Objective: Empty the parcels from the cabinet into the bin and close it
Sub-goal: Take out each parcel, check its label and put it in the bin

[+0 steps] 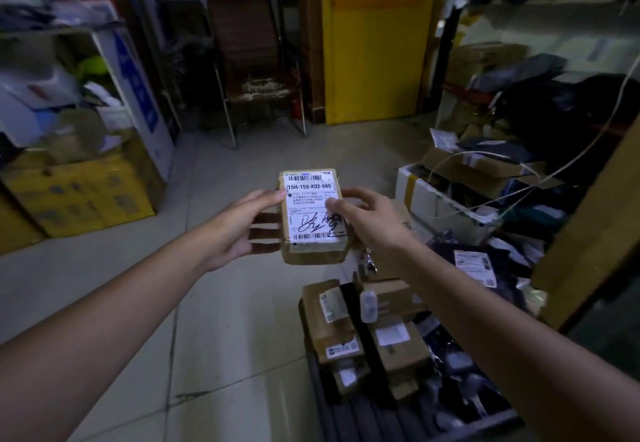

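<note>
Head view: left hand [242,230] and right hand [367,220] both grip a labelled cardboard parcel [313,213], thumbs on top, fingers curled round its sides, held up just beyond the bin [346,421].

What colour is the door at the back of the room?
The door is yellow, seen best in the head view.

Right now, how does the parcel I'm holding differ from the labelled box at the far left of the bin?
The parcel is held up by the left hand and right hand; the box lies in the bin among others. The parcel's label covers nearly its whole top and bears a black scrawl; the box's label covers only part. Both are brown cardboard with white labels.
</note>
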Demonstrator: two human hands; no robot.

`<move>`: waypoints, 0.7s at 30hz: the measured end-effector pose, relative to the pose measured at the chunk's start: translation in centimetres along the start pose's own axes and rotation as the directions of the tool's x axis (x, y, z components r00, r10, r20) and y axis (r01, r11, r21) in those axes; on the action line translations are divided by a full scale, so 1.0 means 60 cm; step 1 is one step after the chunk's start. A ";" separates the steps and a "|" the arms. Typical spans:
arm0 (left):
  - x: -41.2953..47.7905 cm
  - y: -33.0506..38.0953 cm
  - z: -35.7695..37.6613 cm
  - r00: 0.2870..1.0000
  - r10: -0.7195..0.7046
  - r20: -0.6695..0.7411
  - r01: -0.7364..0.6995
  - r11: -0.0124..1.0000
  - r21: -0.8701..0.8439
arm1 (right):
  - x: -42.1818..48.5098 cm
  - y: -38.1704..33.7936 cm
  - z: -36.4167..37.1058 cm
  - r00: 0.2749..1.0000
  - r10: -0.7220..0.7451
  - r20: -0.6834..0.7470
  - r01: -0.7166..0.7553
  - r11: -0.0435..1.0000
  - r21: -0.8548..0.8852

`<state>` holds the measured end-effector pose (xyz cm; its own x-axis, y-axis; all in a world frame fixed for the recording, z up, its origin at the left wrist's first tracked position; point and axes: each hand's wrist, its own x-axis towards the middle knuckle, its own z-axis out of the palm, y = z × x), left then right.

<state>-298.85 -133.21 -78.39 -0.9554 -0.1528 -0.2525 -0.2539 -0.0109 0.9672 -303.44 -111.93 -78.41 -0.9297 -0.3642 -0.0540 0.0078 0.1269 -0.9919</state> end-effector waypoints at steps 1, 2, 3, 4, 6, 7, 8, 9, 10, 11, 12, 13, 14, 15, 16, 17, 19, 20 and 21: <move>0.002 -0.013 -0.010 1.000 -0.012 -0.005 0.012 1.000 -0.009 | 0.006 0.009 0.011 1.000 0.019 0.021 -0.020 1.000 0.002; 0.006 -0.026 -0.018 1.000 -0.022 -0.011 0.022 1.000 -0.020 | 0.013 0.020 0.021 0.998 0.037 0.042 -0.037 0.999 -0.003; 0.009 -0.039 -0.025 0.999 -0.030 -0.016 0.030 0.999 -0.030 | 0.019 0.030 0.030 0.997 0.056 0.054 -0.055 0.998 -0.015; 0.014 -0.052 -0.030 0.999 -0.039 -0.017 0.038 0.998 -0.041 | 0.026 0.043 0.038 0.996 0.070 0.057 -0.068 0.997 -0.035; 0.023 -0.080 -0.038 0.998 -0.061 -0.011 0.060 0.996 -0.060 | 0.037 0.065 0.051 0.995 0.086 0.050 -0.082 0.994 -0.069; 0.029 -0.093 -0.041 0.997 -0.074 -0.009 0.073 0.995 -0.072 | 0.041 0.075 0.056 0.995 0.093 0.043 -0.089 0.992 -0.086; 0.034 -0.106 -0.044 0.996 -0.086 -0.008 0.085 0.993 -0.087 | 0.045 0.083 0.060 0.994 0.103 0.031 -0.099 0.989 -0.110; 0.040 -0.118 -0.046 0.995 -0.097 -0.008 0.096 0.990 -0.100 | 0.049 0.091 0.065 0.994 0.113 0.013 -0.110 0.984 -0.137; 0.046 -0.129 -0.047 0.994 -0.105 -0.005 0.104 0.988 -0.112 | 0.054 0.100 0.068 0.993 0.121 -0.009 -0.121 0.978 -0.172; 0.052 -0.140 -0.048 0.994 -0.111 0.001 0.111 0.987 -0.121 | 0.057 0.108 0.071 0.992 0.124 -0.027 -0.127 0.970 -0.209; 0.058 -0.151 -0.048 0.993 -0.117 0.008 0.118 0.985 -0.127 | 0.061 0.116 0.074 0.991 0.127 -0.039 -0.132 0.960 -0.245; 0.064 -0.162 -0.048 0.992 -0.126 0.014 0.126 0.983 -0.133 | 0.064 0.125 0.077 0.991 0.128 -0.049 -0.136 0.952 -0.273; 0.069 -0.173 -0.048 0.991 -0.134 0.019 0.135 0.981 -0.139 | 0.067 0.133 0.080 0.990 0.132 -0.060 -0.144 0.942 -0.302; 0.074 -0.182 -0.047 0.990 -0.142 0.022 0.144 0.979 -0.144 | 0.069 0.141 0.082 0.989 0.130 -0.068 -0.145 0.933 -0.330; 0.078 -0.191 -0.047 0.988 -0.150 0.023 0.152 0.977 -0.148 | 0.070 0.147 0.085 0.989 0.126 -0.074 -0.144 0.921 -0.363; 0.082 -0.200 -0.047 0.987 -0.159 0.023 0.160 0.976 -0.149 | 0.070 0.153 0.088 0.990 0.120 -0.078 -0.142 0.908 -0.395; 0.089 -0.215 -0.046 0.984 -0.173 0.026 0.175 0.974 -0.147 | 0.070 0.163 0.093 0.989 0.114 -0.094 -0.144 0.883 -0.447; 0.092 -0.222 -0.045 0.983 -0.180 0.028 0.182 0.973 -0.145 | 0.072 0.170 0.094 0.988 0.119 -0.102 -0.154 0.870 -0.468; 0.096 -0.229 -0.043 0.982 -0.185 0.029 0.187 0.972 -0.142 | 0.073 0.177 0.096 0.986 0.130 -0.103 -0.164 0.858 -0.487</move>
<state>-300.44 -136.49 -93.07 -0.8961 -0.1192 -0.4275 -0.4041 -0.1791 0.8970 -305.31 -117.51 -89.87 -0.9539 -0.2473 -0.1702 -0.0199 0.6178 -0.7861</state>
